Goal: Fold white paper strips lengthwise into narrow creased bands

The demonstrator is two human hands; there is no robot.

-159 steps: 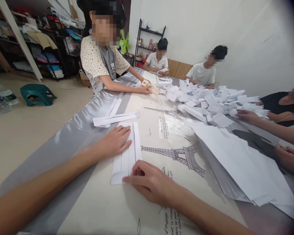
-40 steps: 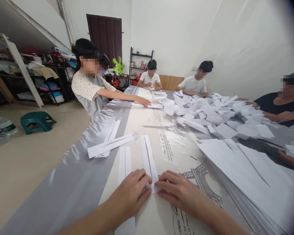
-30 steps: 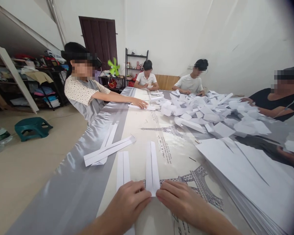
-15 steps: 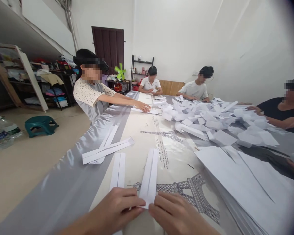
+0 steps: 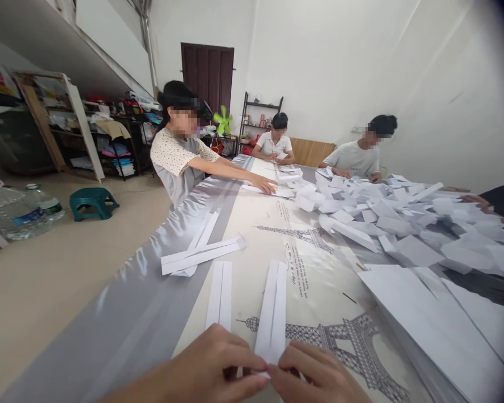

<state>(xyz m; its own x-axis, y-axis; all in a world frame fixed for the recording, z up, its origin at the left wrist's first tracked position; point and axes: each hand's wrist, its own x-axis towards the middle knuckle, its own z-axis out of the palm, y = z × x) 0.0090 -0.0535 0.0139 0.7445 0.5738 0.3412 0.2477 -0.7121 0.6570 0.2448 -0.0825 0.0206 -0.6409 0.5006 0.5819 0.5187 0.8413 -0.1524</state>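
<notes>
A long white folded paper strip lies lengthwise in front of me, a crease line running down its middle. My left hand pinches its near end from the left, thumb and forefinger together. From the right, my right hand grips the same end, and the fingertips of both hands almost meet there. The near edge looks turned up between them. Just left of it, a second folded strip lies flat, its near end hidden behind my left hand. Farther off, two more strips lie crossed.
At right lies a stack of white sheets, with a large heap of folded papers beyond. A co-worker's hands rest on paper across the table. Others sit around the tablecloth. A green stool stands on the floor.
The view has swung left, so everything appears farther right. My hands stay on the strip's near end, and their fingertips have drawn closer together there.
</notes>
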